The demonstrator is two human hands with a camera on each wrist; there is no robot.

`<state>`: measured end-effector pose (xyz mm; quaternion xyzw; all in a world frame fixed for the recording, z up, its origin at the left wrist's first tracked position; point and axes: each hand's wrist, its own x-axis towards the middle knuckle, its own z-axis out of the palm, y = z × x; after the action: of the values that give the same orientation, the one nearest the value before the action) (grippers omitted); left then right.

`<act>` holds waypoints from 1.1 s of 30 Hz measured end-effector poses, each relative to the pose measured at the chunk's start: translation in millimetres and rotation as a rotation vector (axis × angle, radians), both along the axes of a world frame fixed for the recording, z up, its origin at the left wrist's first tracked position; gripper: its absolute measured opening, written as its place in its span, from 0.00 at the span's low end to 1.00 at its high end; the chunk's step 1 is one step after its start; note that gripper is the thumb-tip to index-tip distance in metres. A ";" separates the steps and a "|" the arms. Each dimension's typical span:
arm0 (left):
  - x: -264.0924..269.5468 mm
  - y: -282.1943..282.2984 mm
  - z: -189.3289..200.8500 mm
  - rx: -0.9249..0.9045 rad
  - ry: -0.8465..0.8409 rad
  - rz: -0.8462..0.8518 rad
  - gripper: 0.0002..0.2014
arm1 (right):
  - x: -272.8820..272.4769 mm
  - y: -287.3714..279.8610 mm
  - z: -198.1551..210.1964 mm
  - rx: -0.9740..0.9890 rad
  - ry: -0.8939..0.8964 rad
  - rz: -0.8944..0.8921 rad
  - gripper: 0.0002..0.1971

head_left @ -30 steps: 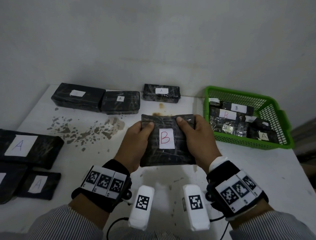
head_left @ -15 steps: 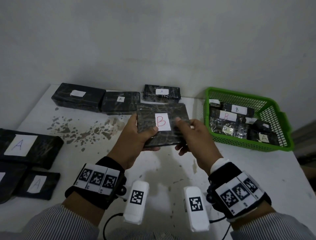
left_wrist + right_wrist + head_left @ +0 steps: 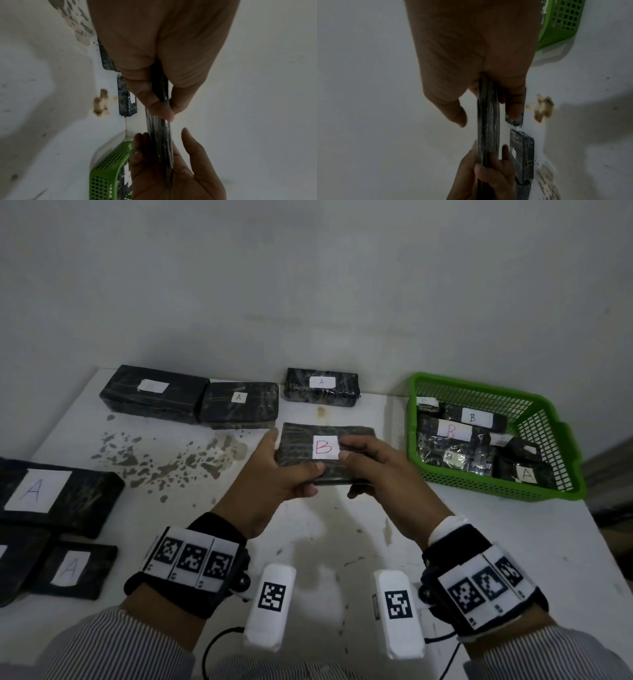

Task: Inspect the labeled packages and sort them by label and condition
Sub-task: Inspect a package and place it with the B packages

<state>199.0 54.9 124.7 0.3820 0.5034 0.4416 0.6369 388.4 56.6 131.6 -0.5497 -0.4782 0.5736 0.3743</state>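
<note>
A thin black wrapped package point(image 3: 301, 445) with a white label marked B in red point(image 3: 324, 447) is held above the white table point(image 3: 479, 535). My left hand point(image 3: 303, 472) grips its left edge, thumb on the label side and fingers underneath. My right hand point(image 3: 356, 465) holds its right edge beside the label. The left wrist view shows the package point(image 3: 158, 125) edge-on, pinched by the left hand point(image 3: 164, 108), with the right hand point(image 3: 164, 159) round its far end. In the right wrist view the package point(image 3: 488, 128) runs between both hands.
A green mesh basket point(image 3: 561, 440) at the right holds several black packages labeled B and one labeled A. Three black packages point(image 3: 239, 404) line the back wall. More A packages point(image 3: 51, 494) lie at the left edge. Chipped patches point(image 3: 171, 460) mark the tabletop.
The B package went from upright near my chest to further away, higher and tilted flatter. My right hand shifted from its top corner to the edge beside the label.
</note>
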 end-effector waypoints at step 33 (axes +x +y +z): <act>6.9 3.6 -4.8 0.144 0.270 0.185 0.15 | 11.1 4.5 6.0 0.106 -0.469 -0.020 0.19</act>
<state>205.8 58.5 120.0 0.4345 0.5843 0.4778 0.4914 399.4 61.1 137.6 -0.6523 -0.5759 0.4007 0.2869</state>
